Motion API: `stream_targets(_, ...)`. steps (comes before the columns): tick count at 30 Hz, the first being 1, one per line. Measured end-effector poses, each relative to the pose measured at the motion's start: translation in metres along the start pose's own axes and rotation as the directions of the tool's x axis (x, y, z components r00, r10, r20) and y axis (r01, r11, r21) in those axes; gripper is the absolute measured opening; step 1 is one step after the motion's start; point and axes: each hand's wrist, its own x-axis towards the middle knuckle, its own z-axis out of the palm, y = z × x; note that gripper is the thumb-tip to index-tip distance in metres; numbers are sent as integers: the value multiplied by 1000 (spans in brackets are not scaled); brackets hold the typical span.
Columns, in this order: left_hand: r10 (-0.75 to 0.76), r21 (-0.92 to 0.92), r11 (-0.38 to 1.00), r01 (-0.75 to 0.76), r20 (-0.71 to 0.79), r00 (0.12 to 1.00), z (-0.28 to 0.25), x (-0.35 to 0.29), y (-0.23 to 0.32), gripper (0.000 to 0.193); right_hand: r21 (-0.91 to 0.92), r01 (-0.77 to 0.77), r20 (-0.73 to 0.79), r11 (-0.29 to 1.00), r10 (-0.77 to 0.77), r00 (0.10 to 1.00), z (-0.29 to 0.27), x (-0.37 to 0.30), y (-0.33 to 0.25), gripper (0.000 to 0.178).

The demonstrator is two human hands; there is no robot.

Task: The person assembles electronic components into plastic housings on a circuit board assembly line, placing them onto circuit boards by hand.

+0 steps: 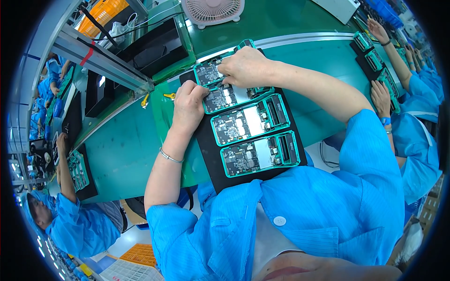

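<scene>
Several green-framed electronic units with exposed circuit boards lie in a row on a black mat (pixel 205 149). My left hand (pixel 188 104) is closed, its fingertips at the left end of the third unit from me (pixel 219 99). Above the boards of the two farthest units, my right hand (pixel 247 67) is closed in a pinch, partly covering the far unit (pixel 206 72). Whatever the fingers of either hand grip is too small or hidden to make out. Nearer to me lie the second unit (pixel 255 121) and the nearest unit (pixel 262 154), both untouched.
A pink fan (pixel 212 10) stands beyond the metal rail. Black trays (pixel 161 51) and a metal post (pixel 101 58) are at the far left. Yellow clips (pixel 145 100) lie on the green bench (pixel 124 154). Co-workers handle similar units at both sides.
</scene>
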Motion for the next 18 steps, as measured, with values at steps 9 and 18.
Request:
stream_targets(9, 96, -46, 995, -93, 60, 994, -5, 3, -7, 13, 6, 6, -5, 1000, -6, 1000, 0, 0, 0, 26)
stream_targets(18, -25, -177, 984, 24, -4, 1000, -18, -32, 40, 15, 141, 91, -107, 986, -77, 991, -14, -49, -23, 29)
